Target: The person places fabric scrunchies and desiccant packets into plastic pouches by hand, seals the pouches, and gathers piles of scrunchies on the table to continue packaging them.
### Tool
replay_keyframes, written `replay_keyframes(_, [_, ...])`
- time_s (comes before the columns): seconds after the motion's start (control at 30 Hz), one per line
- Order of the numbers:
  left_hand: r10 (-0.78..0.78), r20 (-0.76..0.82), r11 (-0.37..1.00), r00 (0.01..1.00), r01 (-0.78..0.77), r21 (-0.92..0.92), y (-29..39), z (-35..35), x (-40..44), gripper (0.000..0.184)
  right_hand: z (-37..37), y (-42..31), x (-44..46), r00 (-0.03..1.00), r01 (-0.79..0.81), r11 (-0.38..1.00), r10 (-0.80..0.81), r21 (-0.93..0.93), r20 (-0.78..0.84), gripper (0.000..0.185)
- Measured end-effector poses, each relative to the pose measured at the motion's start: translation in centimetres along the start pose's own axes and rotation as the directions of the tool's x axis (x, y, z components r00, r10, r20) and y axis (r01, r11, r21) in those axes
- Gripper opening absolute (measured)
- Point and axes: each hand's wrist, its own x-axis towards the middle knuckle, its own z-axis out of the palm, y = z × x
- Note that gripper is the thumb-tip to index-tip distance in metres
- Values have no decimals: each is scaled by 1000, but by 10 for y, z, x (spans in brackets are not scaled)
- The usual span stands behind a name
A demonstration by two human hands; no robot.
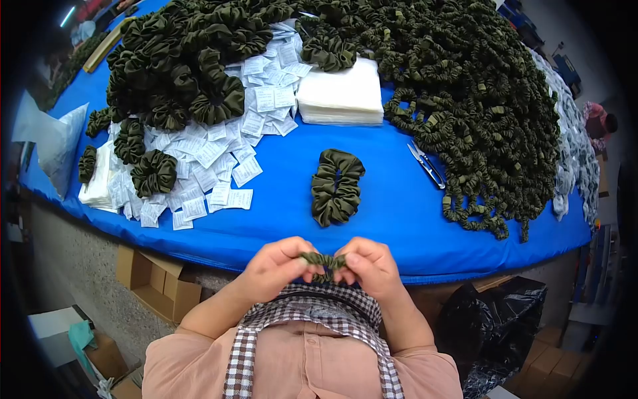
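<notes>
Blue table bright, tube light glowing upper left, black plastic glinting lower right, edges bowed, corners dark

Open cardboard box on the floor beside the blue-covered table, crumpled black plastic bag at lower right, teal cloth at lower left, person in pink at far right, glowing strip light at upper left.

Around a desk covered in bright blue sheeting, a speckled grey floor shows to the left, an open cardboard box sits below its near left edge, more cartons stand below its near right, and a white tube light glows beyond its far left corner.
</notes>
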Motion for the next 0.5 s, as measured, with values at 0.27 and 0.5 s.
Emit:
replay_keyframes(0.27, [-68, 58, 969, 996, 52, 243, 5, 3, -4, 7, -1, -15, -14, 995, -69, 965, 85, -254, 54, 13])
replay_keyframes(0.5, [126, -143, 891, 982, -49, 451, 26, 12, 45, 7, 15, -43, 37, 992, 29, 901, -79, -434, -98, 11])
